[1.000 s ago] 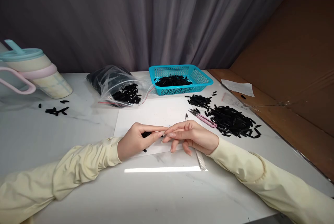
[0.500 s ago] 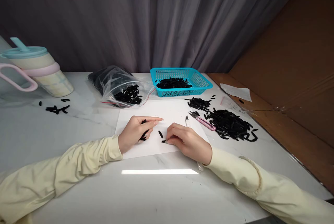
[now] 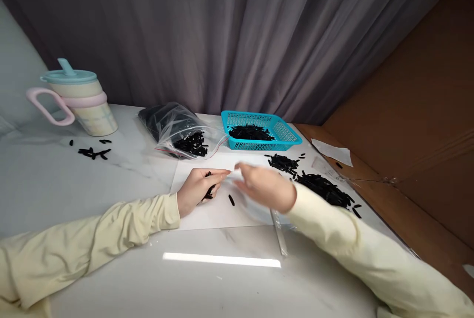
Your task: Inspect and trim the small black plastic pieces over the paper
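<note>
My left hand point(image 3: 202, 187) rests on a white sheet of paper point(image 3: 215, 219), its fingers curled round several small, slim black pieces point(image 3: 209, 190) with rounded ends. Its thumb and index finger point to the right. Just off those fingertips, my right hand point(image 3: 261, 184) is in the air over the sheet, smeared by motion; whether anything is in its fingers does not show. One loose black piece point(image 3: 231, 200) lies on the paper below and between the hands. A slim, clear-looking handle point(image 3: 279, 236) sticks out from beneath my right forearm.
Behind the paper are an open zip bag point(image 3: 181, 130) of black pieces and a blue basket point(image 3: 259, 145) holding more. Heaps of them point(image 3: 326, 189) lie at right. A lidded cup point(image 3: 83, 103) stands at left near a few scattered pieces point(image 3: 94, 153). Cardboard point(image 3: 403, 145) borders the right side.
My right hand has lifted from the paper and moved up towards my left fingertips. The piece at its fingertips has left that spot. My right arm now covers the pink snips. The view has shifted slightly.
</note>
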Motion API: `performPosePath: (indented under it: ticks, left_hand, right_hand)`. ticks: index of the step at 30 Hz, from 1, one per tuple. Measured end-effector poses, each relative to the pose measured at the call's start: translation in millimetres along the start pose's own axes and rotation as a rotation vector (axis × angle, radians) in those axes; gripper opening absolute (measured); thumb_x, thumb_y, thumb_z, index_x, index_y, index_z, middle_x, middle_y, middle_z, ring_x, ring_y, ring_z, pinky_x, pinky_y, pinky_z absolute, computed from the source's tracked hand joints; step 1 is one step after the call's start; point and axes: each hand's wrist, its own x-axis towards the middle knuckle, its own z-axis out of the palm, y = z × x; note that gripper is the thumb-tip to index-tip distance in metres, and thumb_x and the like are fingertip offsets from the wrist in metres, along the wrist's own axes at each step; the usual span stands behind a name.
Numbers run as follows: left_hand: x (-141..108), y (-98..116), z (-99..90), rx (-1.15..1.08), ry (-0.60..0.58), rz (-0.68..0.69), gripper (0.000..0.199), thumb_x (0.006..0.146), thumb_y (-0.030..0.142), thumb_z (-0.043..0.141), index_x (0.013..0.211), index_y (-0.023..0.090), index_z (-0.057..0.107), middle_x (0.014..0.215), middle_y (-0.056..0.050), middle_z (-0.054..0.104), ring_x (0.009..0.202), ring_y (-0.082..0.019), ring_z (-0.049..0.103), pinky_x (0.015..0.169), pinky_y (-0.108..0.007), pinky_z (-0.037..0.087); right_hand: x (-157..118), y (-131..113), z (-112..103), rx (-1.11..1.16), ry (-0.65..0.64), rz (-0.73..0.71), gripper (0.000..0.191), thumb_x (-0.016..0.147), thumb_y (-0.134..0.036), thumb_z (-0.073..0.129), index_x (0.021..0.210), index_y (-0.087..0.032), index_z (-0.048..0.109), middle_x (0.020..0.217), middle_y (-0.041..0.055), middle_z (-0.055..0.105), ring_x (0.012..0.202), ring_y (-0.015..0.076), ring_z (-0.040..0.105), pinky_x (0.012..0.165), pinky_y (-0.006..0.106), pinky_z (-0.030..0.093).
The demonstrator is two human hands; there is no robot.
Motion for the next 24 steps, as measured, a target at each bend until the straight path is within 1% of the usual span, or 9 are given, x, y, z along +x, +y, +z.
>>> performPosePath:
  ticks: [2,4,6,8,12,15,17,20,24]
  left_hand:
    - [0.1,-0.6,0.1,-0.008,0.006,-0.001,0.046,0.072,0.035,0.062,0.108,0.007,0.063,0.046,0.008,0.038,0.039,-0.005,0.031,0.034,-0.018,0.014]
    - [0.7,-1.3,0.0,-0.013,0.004,-0.005,0.047,0.072,0.034,0.061,0.110,0.007,0.062,0.046,0.008,0.037,0.039,-0.005,0.031,0.034,-0.018,0.015]
    - [1.6,-1.9,-0.1,-0.008,-0.004,-0.002,0.048,0.072,0.034,0.061,0.112,0.006,0.061,0.046,0.008,0.037,0.039,-0.006,0.032,0.035,-0.018,0.016]
    - [2.0,-2.1,0.2,0.021,-0.017,0.012,0.048,0.073,0.034,0.060,0.113,0.006,0.060,0.046,0.008,0.038,0.039,-0.005,0.031,0.035,-0.018,0.017]
    - [-1.9,-2.2,2.9,0.198,-0.101,0.085,0.043,0.076,0.035,0.056,0.107,0.006,0.065,0.044,0.007,0.038,0.040,-0.006,0.031,0.038,-0.019,0.024]
    - [-7.7,-3.3,4.8,0.360,-0.205,0.140,0.039,0.077,0.032,0.055,0.104,0.008,0.068,0.045,0.006,0.039,0.043,-0.007,0.033,0.043,-0.020,0.029]
    - [-10.7,-5.0,5.1,0.442,-0.258,0.177,0.038,0.078,0.030,0.054,0.105,0.008,0.068,0.045,0.006,0.041,0.044,-0.007,0.033,0.044,-0.021,0.031]
    - [-12.8,-8.9,4.3,0.535,-0.299,0.272,0.036,0.081,0.027,0.051,0.106,0.008,0.068,0.042,0.005,0.044,0.041,-0.007,0.032,0.042,-0.021,0.031]
    - [-13.1,-14.7,2.7,0.663,-0.256,0.545,0.029,0.082,0.023,0.052,0.100,0.008,0.070,0.045,0.001,0.056,0.038,-0.008,0.037,0.039,-0.021,0.033]
  right_hand:
    - [-20.7,-23.2,20.8,-0.006,-0.060,-0.051,0.028,0.086,-0.028,0.052,0.107,-0.010,0.051,0.082,0.0104,0.065,0.063,0.0247,0.063,0.047,0.031,0.043]
    - [-31.1,-32.2,33.4,-0.063,-0.081,-0.153,0.030,0.087,-0.014,0.042,0.117,-0.009,0.044,0.090,0.0125,0.064,0.070,0.0244,0.063,0.045,0.029,0.041]
    - [-32.5,-28.8,36.8,-0.073,-0.107,-0.241,0.039,0.083,-0.004,0.040,0.121,-0.009,0.037,0.096,0.0130,0.063,0.075,0.0236,0.063,0.046,0.028,0.040]
    - [-31.2,-18.4,34.4,-0.005,-0.112,-0.282,0.039,0.083,-0.004,0.040,0.121,-0.011,0.034,0.094,0.0110,0.063,0.074,0.0224,0.063,0.048,0.027,0.039]
    - [-38.1,4.7,30.1,0.264,0.007,-0.213,0.025,0.090,-0.010,0.033,0.114,-0.018,0.032,0.083,0.0046,0.063,0.066,0.0180,0.061,0.052,0.025,0.039]
    - [-49.6,14.5,34.2,0.448,0.155,-0.174,0.021,0.090,-0.011,0.030,0.109,-0.020,0.030,0.080,0.0037,0.061,0.064,0.0166,0.058,0.056,0.025,0.042]
    - [-55.2,16.0,38.6,0.521,0.209,-0.183,0.018,0.090,-0.013,0.030,0.106,-0.021,0.031,0.080,0.0041,0.059,0.064,0.0167,0.057,0.057,0.026,0.043]
    - [-58.3,13.5,44.0,0.607,0.189,-0.201,0.015,0.090,-0.015,0.031,0.103,-0.022,0.033,0.080,0.0039,0.058,0.064,0.0164,0.055,0.057,0.026,0.042]
    - [-58.5,9.0,45.7,0.821,0.155,-0.209,0.013,0.089,-0.014,0.035,0.099,-0.022,0.035,0.082,0.0029,0.054,0.066,0.0142,0.053,0.060,0.026,0.044]
